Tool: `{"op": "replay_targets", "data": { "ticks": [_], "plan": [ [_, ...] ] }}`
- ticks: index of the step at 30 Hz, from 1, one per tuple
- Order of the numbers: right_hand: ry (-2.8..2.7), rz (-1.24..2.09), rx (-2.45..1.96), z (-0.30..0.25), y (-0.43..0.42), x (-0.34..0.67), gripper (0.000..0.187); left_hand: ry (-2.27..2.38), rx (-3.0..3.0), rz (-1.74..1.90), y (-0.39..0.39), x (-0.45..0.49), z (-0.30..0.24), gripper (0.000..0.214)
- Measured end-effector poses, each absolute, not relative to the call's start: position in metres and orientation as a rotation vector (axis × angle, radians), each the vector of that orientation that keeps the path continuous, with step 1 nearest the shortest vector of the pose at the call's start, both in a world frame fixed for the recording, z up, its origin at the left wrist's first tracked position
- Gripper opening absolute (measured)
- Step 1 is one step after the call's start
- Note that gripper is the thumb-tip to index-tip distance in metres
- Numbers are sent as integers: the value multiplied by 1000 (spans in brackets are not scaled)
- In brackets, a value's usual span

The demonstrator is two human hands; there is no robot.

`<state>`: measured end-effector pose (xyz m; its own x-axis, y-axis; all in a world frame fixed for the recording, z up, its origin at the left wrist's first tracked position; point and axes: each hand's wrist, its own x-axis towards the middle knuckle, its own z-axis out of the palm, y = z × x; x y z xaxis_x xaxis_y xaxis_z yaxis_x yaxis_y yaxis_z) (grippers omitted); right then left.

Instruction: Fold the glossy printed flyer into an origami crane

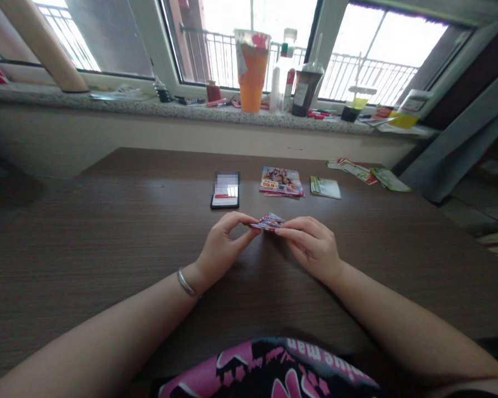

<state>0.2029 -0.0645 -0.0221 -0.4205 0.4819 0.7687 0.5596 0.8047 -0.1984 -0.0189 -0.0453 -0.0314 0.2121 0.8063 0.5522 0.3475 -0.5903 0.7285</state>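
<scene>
Between my two hands, a small folded piece of colourful printed paper (270,221) is held up just above the table. My left hand (224,240) pinches its left end between thumb and fingers. At the right end, my right hand (311,243) grips it the same way. Beyond the hands lies a stack of printed flyers (281,181) with bright pictures. Left of that stack a phone (225,190) rests with its screen lit. A small pile of green and white paper (325,187) sits to the right of the flyers.
More printed slips (357,171) lie at the table's far right. Along the granite windowsill (149,103) stand an orange drink cup (252,72), a dark drink cup (307,88), a clear bottle (279,83) and small items. A thick cardboard tube (50,50) leans at the left.
</scene>
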Motion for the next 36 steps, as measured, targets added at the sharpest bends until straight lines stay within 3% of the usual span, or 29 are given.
{"op": "replay_targets", "data": {
  "ticks": [24,36],
  "plan": [
    [-2172,-352,-690,-17,-65,207,24,906,2068,1420,-48,-18,-28,9],
    [-2136,-138,-717,-21,-62,204,26,893,2098,1398,-49,-18,-27,12]
  ]
}}
